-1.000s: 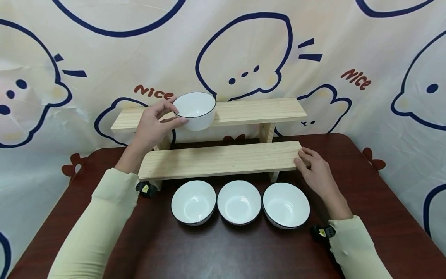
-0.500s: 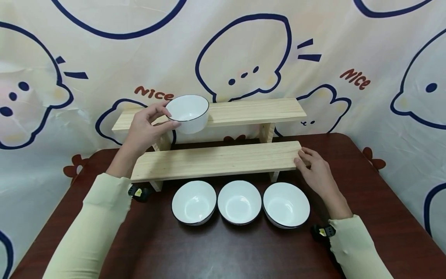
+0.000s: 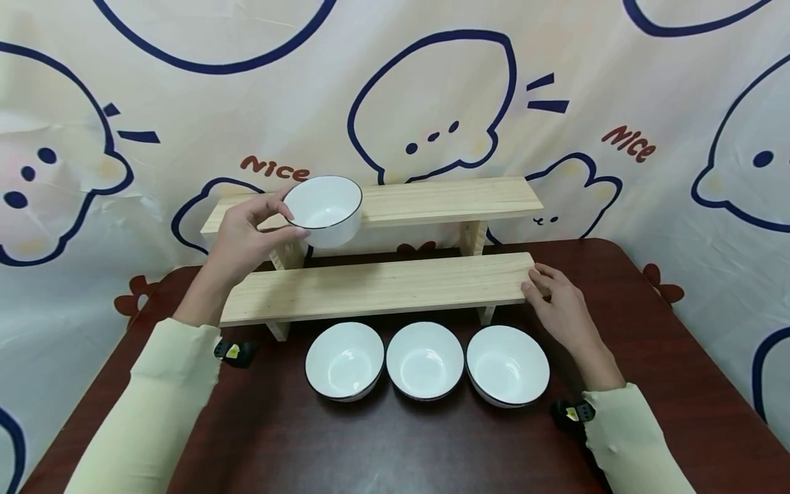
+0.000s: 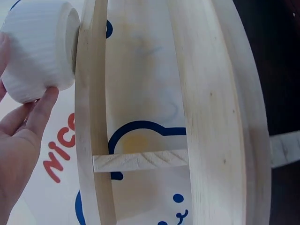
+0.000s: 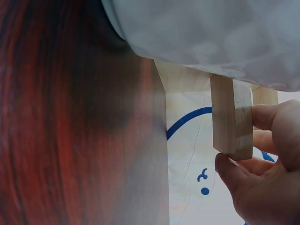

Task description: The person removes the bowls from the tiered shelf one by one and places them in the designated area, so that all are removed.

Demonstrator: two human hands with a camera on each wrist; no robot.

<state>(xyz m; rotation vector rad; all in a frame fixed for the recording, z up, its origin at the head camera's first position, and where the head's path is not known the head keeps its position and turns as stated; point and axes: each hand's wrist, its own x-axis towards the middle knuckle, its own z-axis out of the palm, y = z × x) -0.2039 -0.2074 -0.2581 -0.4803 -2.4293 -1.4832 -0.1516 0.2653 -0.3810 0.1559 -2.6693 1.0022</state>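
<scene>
My left hand (image 3: 243, 237) pinches a white bowl (image 3: 327, 213) with a dark rim, thumb at the near side and fingers at the left of the rim. The bowl appears in front of the upper shelf board (image 3: 450, 199), left of its middle. In the left wrist view the bowl's base (image 4: 70, 44) lies close by the upper board's edge; whether they touch I cannot tell. At the right end of the lower shelf board (image 3: 395, 285), my right hand (image 3: 558, 305) grips the wood. The right wrist view has the thumb under the board end (image 5: 233, 117) and fingers on its other face.
Three more white bowls stand in a row before the shelf: left (image 3: 344, 360), middle (image 3: 424, 360) and right (image 3: 508, 365). The two-tier wooden shelf stands on a dark red-brown table (image 3: 370, 446). A printed cloth (image 3: 432, 89) hangs behind it.
My left hand has carried the bowl to the left and slightly down in the head view. The right hand stays at the board's end, and the three bowls have not moved.
</scene>
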